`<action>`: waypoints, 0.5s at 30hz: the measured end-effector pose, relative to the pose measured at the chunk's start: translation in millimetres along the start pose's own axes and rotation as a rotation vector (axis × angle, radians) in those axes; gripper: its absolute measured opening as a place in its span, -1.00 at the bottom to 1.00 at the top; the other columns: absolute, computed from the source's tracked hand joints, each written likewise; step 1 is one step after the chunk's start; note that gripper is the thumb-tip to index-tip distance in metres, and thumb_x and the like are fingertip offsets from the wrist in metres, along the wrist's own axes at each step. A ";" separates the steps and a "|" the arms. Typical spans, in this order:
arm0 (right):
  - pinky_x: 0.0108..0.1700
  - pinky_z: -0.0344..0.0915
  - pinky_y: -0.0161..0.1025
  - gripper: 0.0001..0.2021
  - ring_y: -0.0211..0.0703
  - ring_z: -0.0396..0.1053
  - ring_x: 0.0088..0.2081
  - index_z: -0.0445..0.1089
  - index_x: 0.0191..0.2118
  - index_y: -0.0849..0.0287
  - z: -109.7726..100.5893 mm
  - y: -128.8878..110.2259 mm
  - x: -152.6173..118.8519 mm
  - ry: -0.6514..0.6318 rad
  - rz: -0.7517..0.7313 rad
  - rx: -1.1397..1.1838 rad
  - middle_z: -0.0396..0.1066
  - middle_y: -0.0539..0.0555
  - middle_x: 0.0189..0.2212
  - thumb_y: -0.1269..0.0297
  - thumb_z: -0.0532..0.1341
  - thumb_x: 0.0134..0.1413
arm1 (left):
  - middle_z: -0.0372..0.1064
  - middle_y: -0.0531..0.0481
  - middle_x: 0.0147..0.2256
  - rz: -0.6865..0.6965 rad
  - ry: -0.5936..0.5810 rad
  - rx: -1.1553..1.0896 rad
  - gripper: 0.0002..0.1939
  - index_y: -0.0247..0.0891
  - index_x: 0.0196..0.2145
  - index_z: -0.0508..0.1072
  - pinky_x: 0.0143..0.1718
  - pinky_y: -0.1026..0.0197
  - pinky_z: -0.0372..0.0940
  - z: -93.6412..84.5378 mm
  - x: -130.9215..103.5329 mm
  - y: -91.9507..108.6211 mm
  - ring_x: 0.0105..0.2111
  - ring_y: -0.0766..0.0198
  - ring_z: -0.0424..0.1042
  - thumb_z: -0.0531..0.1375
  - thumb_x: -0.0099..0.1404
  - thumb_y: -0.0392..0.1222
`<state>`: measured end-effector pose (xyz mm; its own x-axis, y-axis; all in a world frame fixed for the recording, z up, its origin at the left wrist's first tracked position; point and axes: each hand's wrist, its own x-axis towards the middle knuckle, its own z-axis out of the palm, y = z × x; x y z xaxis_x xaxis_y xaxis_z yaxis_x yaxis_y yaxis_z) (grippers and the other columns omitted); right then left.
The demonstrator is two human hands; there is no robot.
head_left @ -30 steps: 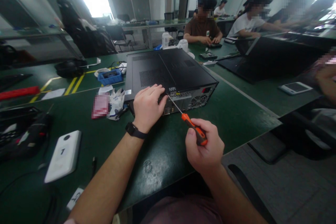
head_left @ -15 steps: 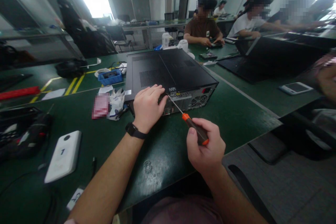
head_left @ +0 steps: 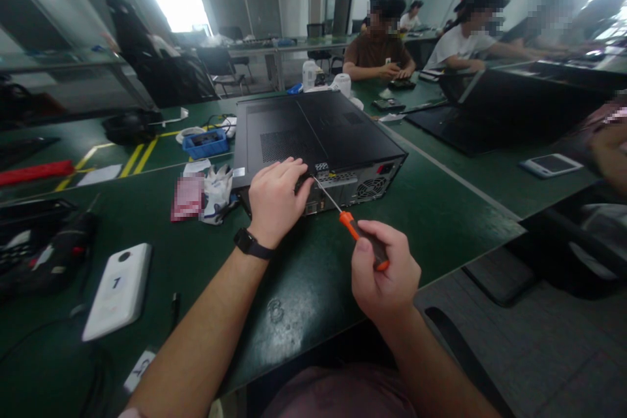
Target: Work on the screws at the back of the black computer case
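A black desktop computer case (head_left: 353, 121) lies flat on the green table, its rear panel with fan grille facing me. My left hand (head_left: 278, 192) is closed over the case's near top edge, fingers on top and thumb lower down. Between that thumb and the fingers is a dark spot I cannot make out. My right hand (head_left: 385, 268) is wrapped round the orange and dark handle of a screwdriver (head_left: 350, 221). The screwdriver's shaft slants up and left, its tip at the rear panel's upper edge beside my left thumb. What the tip touches is too small to tell.
Left of the case are white gloves (head_left: 217, 192), a pink packet (head_left: 187, 197) and a blue tray (head_left: 206, 144). A white power bank (head_left: 117, 292) lies nearer me. A phone (head_left: 551, 165) and a large black panel (head_left: 519, 104) are on the right. A co-worker (head_left: 379, 52) sits across.
The screwdriver handle has turned slightly in my right hand, and the right fingers have shifted a little. My left hand and the case stay put. The co-worker's hands across the table have moved.
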<state>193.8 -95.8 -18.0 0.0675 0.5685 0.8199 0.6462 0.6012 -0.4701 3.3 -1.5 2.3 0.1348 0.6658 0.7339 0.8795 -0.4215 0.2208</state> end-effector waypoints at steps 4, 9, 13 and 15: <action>-0.32 0.53 -0.26 -0.82 -0.21 0.58 -0.41 0.42 0.03 0.12 -0.6 2.5 -3.2 -0.013 0.073 0.005 0.62 0.06 -0.24 0.30 0.19 0.37 | 0.63 -0.12 0.04 0.017 0.010 0.007 -0.81 -0.22 -0.05 0.59 0.22 -0.07 0.37 0.8 -0.1 -1.1 0.12 0.02 0.57 0.26 0.41 -0.17; -0.27 0.56 -0.21 -0.78 -0.15 0.60 -0.33 0.39 0.02 0.14 -2.6 -1.2 1.4 -0.039 0.025 0.024 0.59 0.09 -0.24 0.29 0.21 0.29 | 0.63 -0.12 0.03 0.025 0.020 0.013 -0.81 -0.24 -0.06 0.59 0.22 -0.07 0.38 1.5 -0.4 -1.8 0.11 0.03 0.58 0.27 0.41 -0.18; -0.22 0.57 -0.20 -0.76 -0.14 0.59 -0.28 0.39 0.02 0.14 -1.2 -3.3 4.4 -0.027 -0.015 0.023 0.56 0.09 -0.23 0.35 0.20 0.24 | 0.63 -0.12 0.04 0.019 0.011 0.012 -0.80 -0.22 -0.05 0.59 0.23 -0.08 0.37 1.6 -0.2 -1.8 0.11 0.02 0.58 0.27 0.41 -0.17; -0.22 0.57 -0.22 -0.77 -0.16 0.59 -0.30 0.40 0.01 0.13 0.2 -2.6 3.0 -0.010 -0.012 0.008 0.57 0.06 -0.25 0.37 0.21 0.25 | 0.62 -0.12 0.05 0.012 0.004 0.005 -0.81 -0.21 -0.05 0.59 0.23 -0.08 0.37 1.2 0.0 -1.6 0.12 0.03 0.57 0.26 0.41 -0.18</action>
<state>192.3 -95.5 -14.4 0.0522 0.5664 0.8225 0.6409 0.6126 -0.4625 2.4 0.0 1.2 0.1438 0.6582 0.7390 0.8803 -0.4262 0.2083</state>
